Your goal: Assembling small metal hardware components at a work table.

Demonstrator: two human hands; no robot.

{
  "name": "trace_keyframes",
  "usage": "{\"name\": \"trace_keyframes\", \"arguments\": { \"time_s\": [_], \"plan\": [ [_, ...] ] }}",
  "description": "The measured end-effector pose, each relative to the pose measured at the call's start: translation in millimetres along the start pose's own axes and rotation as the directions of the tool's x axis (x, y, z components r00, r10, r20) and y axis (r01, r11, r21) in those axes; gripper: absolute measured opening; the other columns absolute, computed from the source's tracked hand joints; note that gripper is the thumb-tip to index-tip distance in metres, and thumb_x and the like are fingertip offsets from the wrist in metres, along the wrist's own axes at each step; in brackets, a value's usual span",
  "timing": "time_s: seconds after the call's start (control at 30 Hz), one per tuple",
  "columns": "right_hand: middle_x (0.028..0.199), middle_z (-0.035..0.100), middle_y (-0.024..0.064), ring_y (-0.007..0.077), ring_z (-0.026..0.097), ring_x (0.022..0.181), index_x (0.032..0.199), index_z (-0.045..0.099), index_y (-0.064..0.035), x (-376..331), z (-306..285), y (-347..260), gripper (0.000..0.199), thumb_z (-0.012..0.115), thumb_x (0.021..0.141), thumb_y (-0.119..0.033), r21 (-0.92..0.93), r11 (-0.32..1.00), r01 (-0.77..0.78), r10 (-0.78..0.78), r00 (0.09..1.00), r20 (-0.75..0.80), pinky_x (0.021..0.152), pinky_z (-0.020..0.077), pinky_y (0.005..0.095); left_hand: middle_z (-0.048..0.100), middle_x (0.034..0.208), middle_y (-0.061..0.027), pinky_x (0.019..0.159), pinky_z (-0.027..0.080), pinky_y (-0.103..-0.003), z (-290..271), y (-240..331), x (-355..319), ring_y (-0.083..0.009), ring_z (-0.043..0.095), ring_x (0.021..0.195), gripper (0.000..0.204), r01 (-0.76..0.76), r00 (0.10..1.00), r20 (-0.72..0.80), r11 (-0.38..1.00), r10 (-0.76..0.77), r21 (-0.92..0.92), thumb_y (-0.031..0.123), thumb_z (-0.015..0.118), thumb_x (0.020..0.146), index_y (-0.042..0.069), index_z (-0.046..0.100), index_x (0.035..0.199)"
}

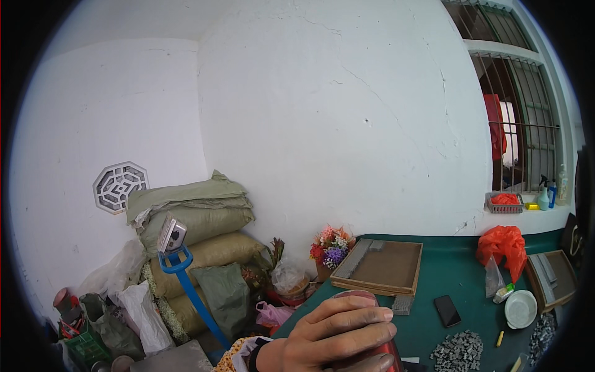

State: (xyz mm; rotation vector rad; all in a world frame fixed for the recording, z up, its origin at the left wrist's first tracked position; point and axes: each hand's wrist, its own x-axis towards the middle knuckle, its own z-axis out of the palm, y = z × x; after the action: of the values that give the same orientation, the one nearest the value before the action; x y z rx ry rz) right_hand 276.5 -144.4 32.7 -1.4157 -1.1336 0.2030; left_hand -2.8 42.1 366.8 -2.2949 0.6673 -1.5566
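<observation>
My left hand (338,332) comes in at the lower middle from a patterned sleeve (232,358). Its fingers are wrapped over a shiny dark-red object with a rounded top (359,295). Most of that object is hidden under the hand and below the picture's edge, so its kind is unclear. My right hand does not show. Beyond the held object, a wooden-framed tray (387,268) with rows of small grey pieces lies on the green table (427,245). A black phone (447,310) and a heap of small grey pieces (457,351) lie to the right.
At the right are a white bowl (520,309), a red plastic bag (503,247) and a second framed tray (551,279). Stuffed sacks (204,257) are stacked at the left, with a blue-handled scale (192,291) before them. Flowers (331,247) stand beside the table.
</observation>
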Motion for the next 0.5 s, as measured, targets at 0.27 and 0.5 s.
{"name": "trace_keyframes", "arguments": {
  "time_s": [0.27,0.5],
  "plan": [
    [0.087,0.054,0.0027,0.0145,0.049,0.072,0.14,0.053,-0.0017,8,1,-10,0.085,0.09,0.064,-0.002,-0.037,0.998,0.053,-0.053,0.999,0.012,0.063,0.0427,0.0293,0.062,0.122,-0.0211,0.093,0.052,-0.053,-3,2,0,-0.0395,0.063,0.111,0.045,0.0,1.0,0.017,1.0,0.0,0.007,0.003,0.072,0.081,0.007,0.058,0.123],
    [0.089,0.056,0.0054,0.0159,0.051,0.071,0.14,0.054,-0.0018,6,3,-3,0.085,0.091,0.064,-0.004,-0.088,0.987,0.136,-0.136,0.991,0.003,0.061,0.0436,0.0313,0.062,0.122,-0.0211,0.091,0.053,-0.053,-7,6,8,-0.0394,0.063,0.109,0.044,0.041,0.998,0.052,0.999,-0.041,0.012,0.005,0.071,0.082,0.008,0.057,0.124]
  ]
}}
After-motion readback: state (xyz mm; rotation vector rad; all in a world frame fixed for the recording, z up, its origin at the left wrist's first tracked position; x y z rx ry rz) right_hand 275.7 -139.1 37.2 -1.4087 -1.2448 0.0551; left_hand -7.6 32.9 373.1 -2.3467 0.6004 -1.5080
